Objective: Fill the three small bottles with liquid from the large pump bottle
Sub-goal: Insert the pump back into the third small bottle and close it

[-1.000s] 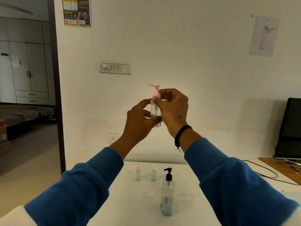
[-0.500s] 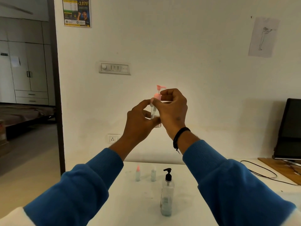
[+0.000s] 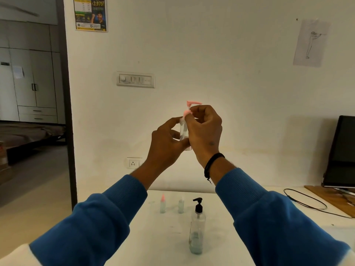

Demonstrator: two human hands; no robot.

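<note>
The right hand [image 3: 204, 131] curls its fingertips around the pink collar of the pink pump cap [image 3: 190, 108], pinching it where cap meets neck, a hold that suits twisting the cap on its thread. The left hand [image 3: 166, 143] wraps thumb and fingers round the clear body of the small pump bottle [image 3: 184, 131] and grips it upright, probably to stop it turning while the other hand works the cap. Whether the cap is being loosened or tightened cannot be told from this view; the bottle looks mostly clear, and its fill level is hard to read behind the fingers.

Both hands hold the bottle raised in front of the wall, well above the white table [image 3: 153, 242], likely so the person can see the thread at eye level and keep any drip away from the other containers.

On the table below, the large pump bottle [image 3: 196, 229] stands upright with its black pump on, only a little pale liquid showing in its base. Behind it and to its left stand two more small bottles, apart from each other: the pink-tipped dropper bottle [image 3: 162, 205] and the clear-capped dropper bottle [image 3: 181, 205]. Both appear to hold some pale liquid, so they may already be filled, leaving the bottle in hand as the one being dealt with.
</note>
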